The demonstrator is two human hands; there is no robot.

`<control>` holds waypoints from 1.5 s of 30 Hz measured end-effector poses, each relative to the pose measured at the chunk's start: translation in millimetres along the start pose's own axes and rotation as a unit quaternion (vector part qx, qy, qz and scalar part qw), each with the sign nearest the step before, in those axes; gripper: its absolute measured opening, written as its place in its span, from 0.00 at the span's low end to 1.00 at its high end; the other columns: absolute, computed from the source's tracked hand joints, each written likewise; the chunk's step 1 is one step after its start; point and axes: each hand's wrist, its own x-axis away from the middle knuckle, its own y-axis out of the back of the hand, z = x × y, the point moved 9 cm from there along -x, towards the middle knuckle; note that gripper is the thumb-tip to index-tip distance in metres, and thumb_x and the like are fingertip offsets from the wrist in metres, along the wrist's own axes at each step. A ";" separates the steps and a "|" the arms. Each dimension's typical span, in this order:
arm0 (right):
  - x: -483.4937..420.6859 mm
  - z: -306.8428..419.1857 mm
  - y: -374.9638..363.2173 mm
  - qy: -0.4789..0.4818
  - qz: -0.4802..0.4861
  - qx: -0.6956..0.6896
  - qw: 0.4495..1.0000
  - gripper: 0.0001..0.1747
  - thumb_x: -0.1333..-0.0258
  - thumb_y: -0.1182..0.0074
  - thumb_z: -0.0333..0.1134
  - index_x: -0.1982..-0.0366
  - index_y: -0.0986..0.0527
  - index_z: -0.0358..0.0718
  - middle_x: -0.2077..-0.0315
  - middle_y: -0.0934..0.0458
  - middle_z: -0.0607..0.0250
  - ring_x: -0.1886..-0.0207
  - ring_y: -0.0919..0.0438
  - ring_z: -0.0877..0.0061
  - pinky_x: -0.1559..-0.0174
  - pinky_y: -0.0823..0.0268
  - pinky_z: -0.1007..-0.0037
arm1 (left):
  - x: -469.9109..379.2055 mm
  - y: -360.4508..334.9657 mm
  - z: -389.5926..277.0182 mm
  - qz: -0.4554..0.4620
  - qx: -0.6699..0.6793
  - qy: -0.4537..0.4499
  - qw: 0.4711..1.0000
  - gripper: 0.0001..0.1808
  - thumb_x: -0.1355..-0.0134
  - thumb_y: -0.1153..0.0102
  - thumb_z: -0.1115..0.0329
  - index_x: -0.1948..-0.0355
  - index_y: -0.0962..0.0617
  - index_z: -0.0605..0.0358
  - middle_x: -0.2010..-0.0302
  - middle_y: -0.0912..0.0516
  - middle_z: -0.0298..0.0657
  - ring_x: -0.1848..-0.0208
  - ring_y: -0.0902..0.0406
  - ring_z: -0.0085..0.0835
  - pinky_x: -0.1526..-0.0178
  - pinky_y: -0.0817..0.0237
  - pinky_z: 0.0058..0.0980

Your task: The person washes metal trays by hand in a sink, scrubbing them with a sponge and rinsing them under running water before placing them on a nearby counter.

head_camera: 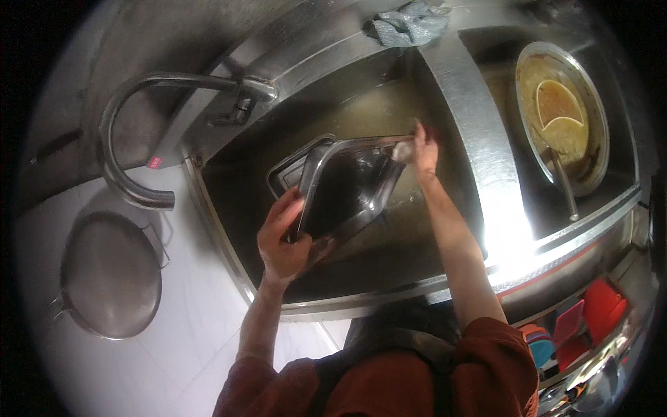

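My left hand [285, 245] grips the near left rim of a rectangular stainless steel pan [346, 185], held tilted above the murky water in the left sink basin [417, 229]. At the pan's far right corner is my right hand [426, 151], its fingers around the rim beside a small pale patch. Whether that patch is a scrubber or a glare cannot be told. Partly hidden behind the tilted pan, another rectangular metal container [292, 167] lies in the basin.
A curved steel faucet [138, 83] reaches over the left counter, above a round metal pan [112, 276]. A grey cloth [409, 23] lies on the back ledge. The right basin holds a large round bowl [563, 120] with a ladle [563, 182]. Coloured plastic items [602, 307] sit at lower right.
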 end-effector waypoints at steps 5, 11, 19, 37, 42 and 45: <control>58.9 -131.4 9.5 -0.163 0.058 0.039 0.984 0.14 0.46 0.52 0.39 0.61 0.26 0.40 0.61 0.27 0.58 0.54 0.30 0.69 0.53 0.38 0.70 | -12.5 -8.1 -21.6 0.033 -0.076 -0.144 0.986 0.19 0.56 0.48 0.84 0.61 0.24 0.59 0.53 0.26 0.52 0.54 0.24 0.41 0.52 0.33 0.32; 34.7 -264.2 84.9 -0.120 0.040 0.122 0.984 0.17 0.45 0.55 0.43 0.59 0.26 0.41 0.65 0.25 0.61 0.59 0.28 0.72 0.57 0.36 0.70 | -42.6 -30.9 -30.5 0.069 -0.029 -0.376 0.924 0.11 0.54 0.41 0.74 0.68 0.25 0.51 0.52 0.26 0.47 0.54 0.25 0.41 0.53 0.32 0.32; 74.6 -92.3 21.5 -0.414 0.125 -0.256 0.865 0.13 0.44 0.54 0.42 0.66 0.25 0.43 0.72 0.26 0.71 0.67 0.30 0.82 0.63 0.36 0.78 | -6.0 5.2 44.7 0.030 -0.196 -0.262 0.944 0.09 0.56 0.45 0.74 0.79 0.33 0.52 0.53 0.25 0.39 0.45 0.32 0.41 0.44 0.46 0.38; 178.6 230.5 -198.9 0.445 0.353 0.113 0.816 0.11 0.53 0.48 0.41 0.69 0.24 0.45 0.60 0.29 0.60 0.54 0.32 0.64 0.52 0.39 0.61 | 112.4 -12.1 165.5 -0.293 0.368 0.442 0.764 0.27 0.37 0.62 0.46 0.57 0.26 0.62 0.61 0.25 0.38 0.59 0.31 0.25 0.54 0.42 0.22; 89.5 95.3 -205.1 0.376 0.279 0.159 0.869 0.05 0.54 0.48 0.35 0.77 0.25 0.44 0.77 0.26 0.63 0.71 0.27 0.72 0.70 0.34 0.68 | 123.4 -14.4 169.6 -0.348 0.284 0.469 0.760 0.24 0.36 0.61 0.51 0.60 0.25 0.65 0.64 0.24 0.36 0.63 0.33 0.23 0.57 0.42 0.21; 38.0 12.8 -158.0 0.332 0.253 0.252 0.873 0.12 0.49 0.55 0.32 0.63 0.23 0.42 0.68 0.23 0.60 0.58 0.27 0.72 0.50 0.38 0.75 | 128.0 -13.0 173.2 -0.324 0.239 0.469 0.786 0.22 0.36 0.59 0.53 0.60 0.25 0.65 0.65 0.24 0.35 0.63 0.32 0.23 0.57 0.43 0.21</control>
